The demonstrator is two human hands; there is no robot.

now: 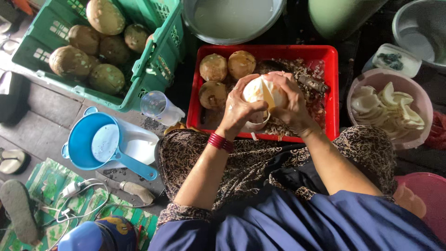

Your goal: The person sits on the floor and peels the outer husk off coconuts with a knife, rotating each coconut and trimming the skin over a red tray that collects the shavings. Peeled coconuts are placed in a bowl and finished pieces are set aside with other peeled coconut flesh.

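Observation:
Both my hands close around a pale, peeled round coconut (261, 91) held over a red tray (331, 83). My left hand (238, 109) grips its left side and wears red bangles at the wrist. My right hand (292, 102) covers its right side; whether it also holds a tool I cannot tell. A small white cup (257, 122) sits just below the coconut. Three brown husked coconuts (213, 68) lie in the tray's left part, among peel shavings (317, 106). A dark-handled tool (313, 84) rests in the tray to the right.
A green crate (153, 60) of brown coconuts stands at upper left. A pink bowl (420, 100) of white coconut pieces is at right. A blue ladle (88, 139) over a white jug, a clear cup (159, 107) and a knife (134, 188) lie at left. Metal basins stand at top.

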